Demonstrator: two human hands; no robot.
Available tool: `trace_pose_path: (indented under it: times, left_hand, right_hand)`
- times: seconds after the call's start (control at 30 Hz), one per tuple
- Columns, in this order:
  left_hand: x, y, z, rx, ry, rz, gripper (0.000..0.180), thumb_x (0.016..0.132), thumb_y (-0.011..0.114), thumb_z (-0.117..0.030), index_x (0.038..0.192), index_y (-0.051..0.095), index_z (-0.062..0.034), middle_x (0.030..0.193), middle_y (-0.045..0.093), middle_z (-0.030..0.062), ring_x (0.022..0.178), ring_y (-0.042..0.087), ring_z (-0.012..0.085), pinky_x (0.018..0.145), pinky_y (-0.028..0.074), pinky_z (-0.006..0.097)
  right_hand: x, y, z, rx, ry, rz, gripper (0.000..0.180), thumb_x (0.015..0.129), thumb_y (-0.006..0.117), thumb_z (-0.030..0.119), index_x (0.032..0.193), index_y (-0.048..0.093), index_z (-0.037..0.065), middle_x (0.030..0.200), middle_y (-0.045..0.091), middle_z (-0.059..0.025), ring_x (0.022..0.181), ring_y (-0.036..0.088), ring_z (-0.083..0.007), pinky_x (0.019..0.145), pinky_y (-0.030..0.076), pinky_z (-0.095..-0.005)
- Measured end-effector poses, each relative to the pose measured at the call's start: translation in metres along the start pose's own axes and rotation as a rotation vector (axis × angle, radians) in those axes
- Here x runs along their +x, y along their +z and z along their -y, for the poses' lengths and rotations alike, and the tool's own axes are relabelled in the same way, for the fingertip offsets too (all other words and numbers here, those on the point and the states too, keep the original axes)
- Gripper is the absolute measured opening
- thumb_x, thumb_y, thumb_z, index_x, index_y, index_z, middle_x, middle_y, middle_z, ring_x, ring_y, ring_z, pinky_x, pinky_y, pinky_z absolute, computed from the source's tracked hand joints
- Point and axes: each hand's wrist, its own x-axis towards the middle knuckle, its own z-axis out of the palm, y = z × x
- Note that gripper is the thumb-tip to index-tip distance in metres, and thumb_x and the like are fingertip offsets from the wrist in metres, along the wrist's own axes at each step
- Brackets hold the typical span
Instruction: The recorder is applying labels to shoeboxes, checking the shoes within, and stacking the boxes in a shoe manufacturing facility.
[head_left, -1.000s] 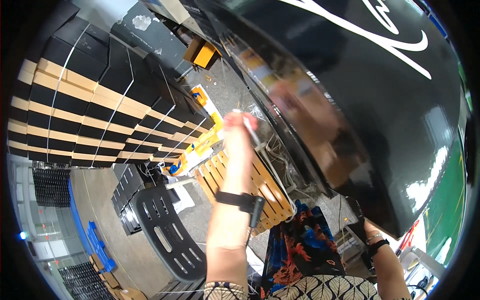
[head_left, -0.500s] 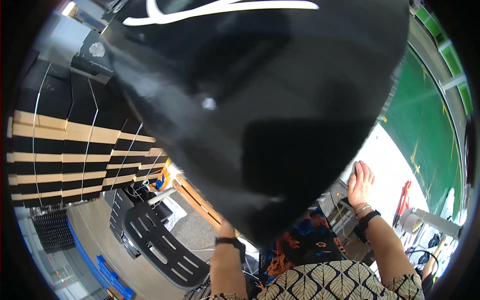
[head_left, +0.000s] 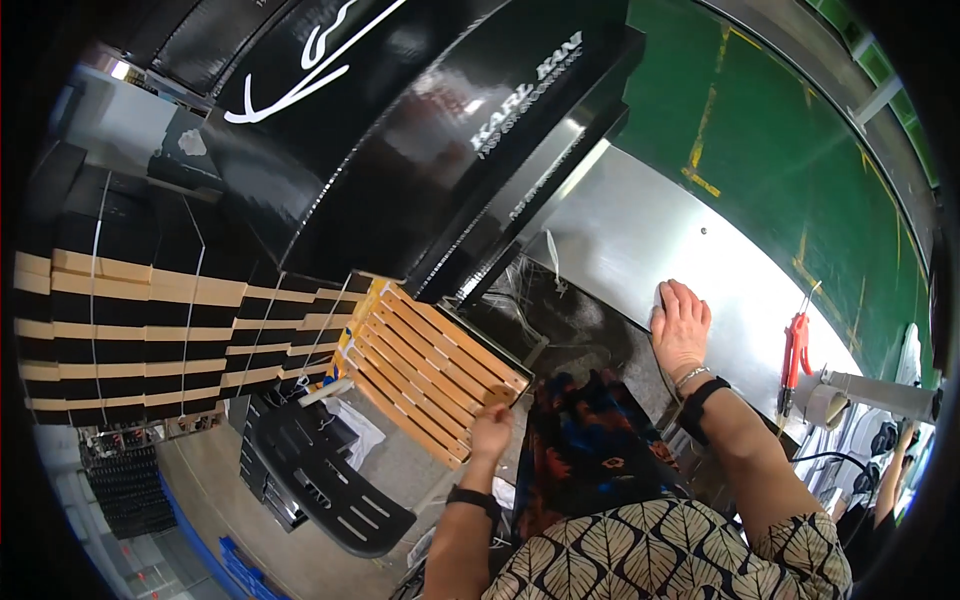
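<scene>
My right hand (head_left: 683, 325) lies open on the silver metal edge plate (head_left: 610, 215) of the table, fingers stretched out. At the end of a slatted wooden rack (head_left: 430, 365), my left hand (head_left: 491, 432) is closed with its fingers curled; what they hold, if anything, is hidden. Large glossy black boxes (head_left: 350, 190) with white markings stand ahead of me, partly over the rack's far side. Pliers with red handles (head_left: 794, 350) lie to the right of my right hand.
A green tabletop (head_left: 770, 130) with yellow tape marks stretches beyond the plate. Strapped stacks of black and tan boxes (head_left: 150, 320) rise at the left. A black slotted chair back (head_left: 325, 485) stands near the left arm. A tape roll (head_left: 826, 407) sits beside the pliers.
The view has drawn back from the black box surface that filled it, so the boxes, rack and table show. My right hand stays on the metal plate; my left stays by the rack.
</scene>
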Motion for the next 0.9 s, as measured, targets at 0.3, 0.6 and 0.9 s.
trace_pose_path:
  times: [0.3,0.6,0.9]
  left_hand:
    - [-0.039,-0.008,-0.014,0.037,-0.154,-0.069,0.032,0.079,0.060,-0.024,0.101,0.060,-0.0009,0.088,0.064,0.0128,0.081,0.061,0.0213,0.075,0.046,0.029]
    - [-0.073,0.043,-0.012,0.173,-0.010,0.156,0.040,0.078,0.061,-0.025,0.107,0.057,0.0017,0.097,0.063,0.0123,0.092,0.058,0.0191,0.081,0.043,0.027]
    - [-0.066,0.063,-0.049,0.212,-0.019,0.092,0.036,0.078,0.060,-0.028,0.104,0.059,-0.0033,0.094,0.064,0.0142,0.091,0.061,0.0246,0.081,0.045,0.031]
  right_hand:
    - [-0.004,0.003,-0.016,0.134,-0.033,-0.040,0.039,0.082,0.048,0.025,0.119,0.045,0.012,0.124,0.042,-0.0045,0.118,0.036,-0.0222,0.098,0.023,-0.0480]
    - [0.000,-0.025,-0.032,0.286,-0.106,0.261,0.046,0.080,0.051,0.029,0.122,0.042,0.015,0.137,0.029,-0.0089,0.129,0.022,-0.0268,0.104,0.014,-0.0518]
    - [-0.002,-0.029,-0.073,0.470,-0.291,0.520,0.048,0.072,0.058,0.021,0.119,0.048,0.017,0.139,0.029,-0.0094,0.132,0.019,-0.0265,0.107,0.017,-0.0462]
